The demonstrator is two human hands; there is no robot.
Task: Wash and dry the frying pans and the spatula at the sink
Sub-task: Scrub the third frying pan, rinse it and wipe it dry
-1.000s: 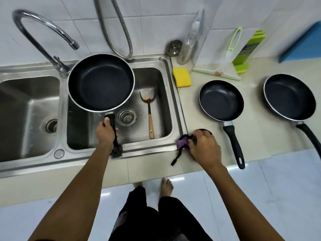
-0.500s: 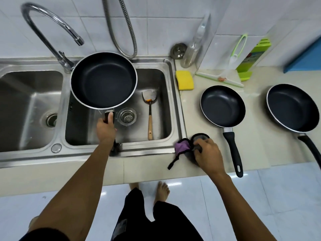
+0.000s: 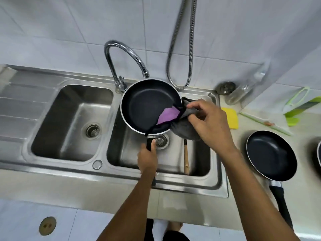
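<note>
Over the right basin of the steel sink (image 3: 224, 186) I hold a black frying pan (image 3: 145, 101) level, my left hand (image 3: 147, 157) gripping its black handle. My right hand (image 3: 208, 122) pinches a purple and grey cloth (image 3: 169, 115) at the pan's right rim, the purple part lying inside the pan. A wooden-handled spatula (image 3: 186, 157) lies in the right basin, its blade hidden under my right hand and the cloth. A second black pan (image 3: 271, 155) rests on the counter at right, and only the edge of a third pan (image 3: 319, 153) shows at the frame border.
A curved chrome tap (image 3: 125, 54) stands just behind the held pan, with a metal shower hose (image 3: 189, 49) hanging on the tiled wall. A yellow sponge (image 3: 231, 117), a glass bottle (image 3: 243, 93) and a green squeegee (image 3: 295, 103) sit behind the counter pans. The left basin (image 3: 69, 122) holds nothing.
My right hand lifted the cloth off the counter and brought it left to the pan's rim. The view shifted left, so the counter pans slid toward the right edge.
</note>
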